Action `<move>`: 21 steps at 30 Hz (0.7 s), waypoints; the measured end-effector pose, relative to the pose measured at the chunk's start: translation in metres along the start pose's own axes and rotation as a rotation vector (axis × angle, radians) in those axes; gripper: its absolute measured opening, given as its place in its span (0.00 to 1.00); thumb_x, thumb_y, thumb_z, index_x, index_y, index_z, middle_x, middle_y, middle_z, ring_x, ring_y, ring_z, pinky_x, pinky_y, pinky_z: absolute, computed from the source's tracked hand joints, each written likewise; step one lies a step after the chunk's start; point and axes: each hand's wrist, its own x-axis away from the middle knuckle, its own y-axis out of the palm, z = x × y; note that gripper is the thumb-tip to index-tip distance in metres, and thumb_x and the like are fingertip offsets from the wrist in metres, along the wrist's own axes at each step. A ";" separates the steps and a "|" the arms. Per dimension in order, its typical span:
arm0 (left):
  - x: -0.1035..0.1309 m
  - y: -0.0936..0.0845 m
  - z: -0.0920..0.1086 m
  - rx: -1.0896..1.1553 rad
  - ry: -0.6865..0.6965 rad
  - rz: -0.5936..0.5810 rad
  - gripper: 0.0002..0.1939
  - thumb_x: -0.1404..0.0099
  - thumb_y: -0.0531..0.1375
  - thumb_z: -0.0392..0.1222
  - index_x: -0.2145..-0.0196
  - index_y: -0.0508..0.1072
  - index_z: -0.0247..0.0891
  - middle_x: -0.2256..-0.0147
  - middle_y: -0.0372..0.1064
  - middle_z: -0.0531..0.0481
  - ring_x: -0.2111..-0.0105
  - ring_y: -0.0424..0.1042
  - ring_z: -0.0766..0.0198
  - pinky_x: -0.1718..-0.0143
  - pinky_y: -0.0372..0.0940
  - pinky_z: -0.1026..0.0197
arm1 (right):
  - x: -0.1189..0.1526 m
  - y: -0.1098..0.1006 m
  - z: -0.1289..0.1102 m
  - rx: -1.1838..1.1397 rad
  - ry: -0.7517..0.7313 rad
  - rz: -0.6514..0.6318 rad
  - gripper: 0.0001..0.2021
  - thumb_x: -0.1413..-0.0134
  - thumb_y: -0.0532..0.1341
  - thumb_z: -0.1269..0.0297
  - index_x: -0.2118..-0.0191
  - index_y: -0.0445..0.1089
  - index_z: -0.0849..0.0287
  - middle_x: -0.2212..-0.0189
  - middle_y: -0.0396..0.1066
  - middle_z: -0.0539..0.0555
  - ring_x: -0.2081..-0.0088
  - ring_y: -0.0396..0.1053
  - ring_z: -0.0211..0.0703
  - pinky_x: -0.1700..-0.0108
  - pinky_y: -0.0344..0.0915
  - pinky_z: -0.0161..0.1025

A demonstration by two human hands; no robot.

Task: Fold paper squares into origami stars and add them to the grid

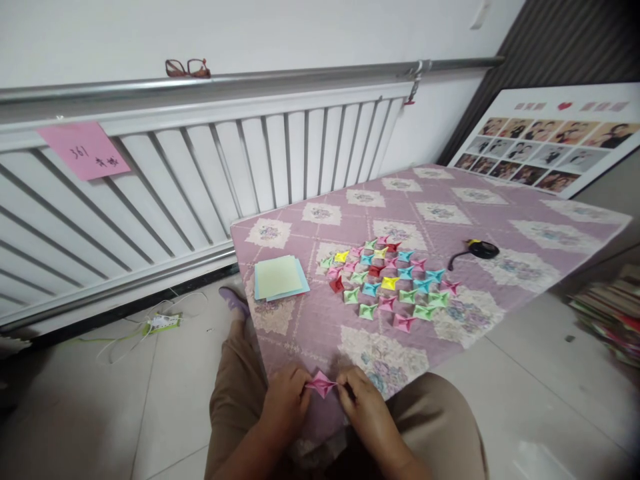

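Between my two hands, just over the near edge of the table, is a pink folded paper boat (321, 385). My left hand (289, 399) pinches its left tip, and the fingertips of my right hand (365, 400) close on its right tip. Beyond my hands, several small folded paper boats (389, 283) in pink, green, blue, yellow and red stand in rough rows on the tablecloth. A stack of square paper sheets (281, 277), pale yellow-green over light blue, lies to the left of them.
The table has a pink floral cloth (310, 320). A black object with a strap (484, 249) lies on its right side. A white radiator (280, 153) runs along the wall behind, with glasses (188, 68) on the pipe. A photo board (545, 143) leans at the far right end.
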 end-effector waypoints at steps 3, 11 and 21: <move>0.000 0.001 0.001 -0.022 -0.008 -0.022 0.08 0.41 0.56 0.31 0.65 0.71 0.41 0.64 0.69 0.50 0.62 0.67 0.58 0.59 0.58 0.57 | 0.000 -0.003 -0.002 0.007 -0.016 0.012 0.08 0.49 0.51 0.75 0.69 0.64 0.56 0.71 0.66 0.52 0.67 0.68 0.42 0.64 0.66 0.38; -0.003 0.000 0.002 -0.052 -0.032 -0.053 0.07 0.38 0.54 0.32 0.65 0.71 0.40 0.64 0.69 0.50 0.61 0.67 0.59 0.59 0.57 0.58 | -0.005 -0.002 -0.026 0.228 -0.103 -0.071 0.10 0.52 0.56 0.75 0.65 0.71 0.55 0.50 0.66 0.59 0.43 0.58 0.53 0.43 0.57 0.53; -0.007 0.000 0.002 -0.095 -0.049 -0.085 0.09 0.36 0.53 0.32 0.65 0.72 0.40 0.64 0.70 0.49 0.61 0.67 0.58 0.60 0.57 0.58 | -0.023 0.015 -0.035 0.469 0.081 -0.196 0.08 0.50 0.58 0.72 0.69 0.74 0.55 0.44 0.64 0.56 0.40 0.53 0.58 0.48 0.59 0.51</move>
